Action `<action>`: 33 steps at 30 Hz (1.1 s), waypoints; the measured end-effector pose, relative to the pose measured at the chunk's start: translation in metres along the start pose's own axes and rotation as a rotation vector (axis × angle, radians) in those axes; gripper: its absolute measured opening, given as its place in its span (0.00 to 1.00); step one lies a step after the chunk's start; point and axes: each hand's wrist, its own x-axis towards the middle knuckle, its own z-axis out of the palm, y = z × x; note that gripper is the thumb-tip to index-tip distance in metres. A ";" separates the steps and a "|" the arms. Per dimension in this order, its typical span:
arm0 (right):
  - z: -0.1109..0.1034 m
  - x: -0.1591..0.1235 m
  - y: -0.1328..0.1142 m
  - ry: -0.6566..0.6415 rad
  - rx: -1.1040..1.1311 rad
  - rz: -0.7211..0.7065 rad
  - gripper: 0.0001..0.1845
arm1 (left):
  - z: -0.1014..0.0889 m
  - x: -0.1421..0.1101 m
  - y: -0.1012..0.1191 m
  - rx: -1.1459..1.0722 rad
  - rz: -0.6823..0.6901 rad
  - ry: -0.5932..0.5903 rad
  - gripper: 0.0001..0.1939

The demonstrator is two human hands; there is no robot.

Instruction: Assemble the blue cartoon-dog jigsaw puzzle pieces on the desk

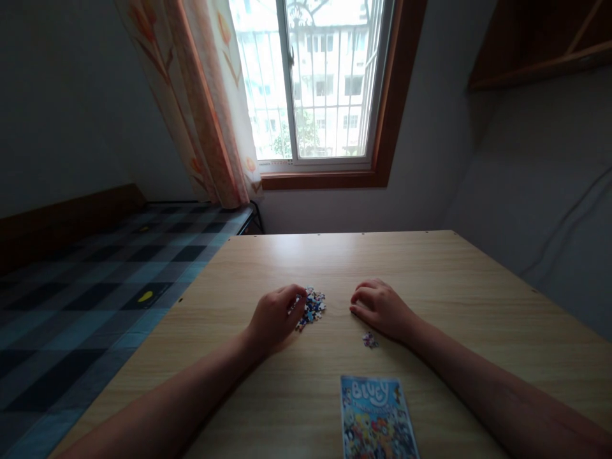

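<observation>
A small heap of jigsaw puzzle pieces [314,306], blue, white and dark, lies on the wooden table [287,261]. Over its left edge is my left hand [277,313], with thumb and forefinger closed toward each other at the heap. Whatever may be between those fingertips is too small to make out. To the right of the heap, apart from it, my right hand [378,306] rests on the table with its fingers loosely bent and slightly apart, nothing visible in them. Just below that hand sits a small cluster of purplish puzzle pieces [370,340].
A blue "Bluey" picture card or box [377,417] lies at the table's near edge, between my forearms. Left of the table is a bed with a checked cover [95,287]. Behind are a window [329,95] and a flowered curtain [205,95].
</observation>
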 end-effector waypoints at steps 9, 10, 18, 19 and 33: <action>-0.001 0.000 -0.002 -0.001 -0.003 -0.012 0.04 | 0.002 -0.001 -0.002 -0.010 0.048 -0.018 0.08; -0.001 0.000 -0.002 -0.002 -0.004 -0.010 0.04 | 0.001 -0.001 -0.001 -0.007 0.052 -0.023 0.08; 0.000 0.000 0.000 0.002 -0.007 -0.014 0.04 | 0.002 -0.001 -0.001 0.013 0.026 -0.071 0.09; 0.000 0.001 0.000 0.000 -0.005 -0.013 0.04 | 0.002 -0.001 -0.001 0.012 0.028 -0.074 0.09; 0.002 -0.001 -0.001 0.021 -0.114 0.043 0.05 | 0.003 -0.002 -0.002 0.024 0.036 -0.069 0.08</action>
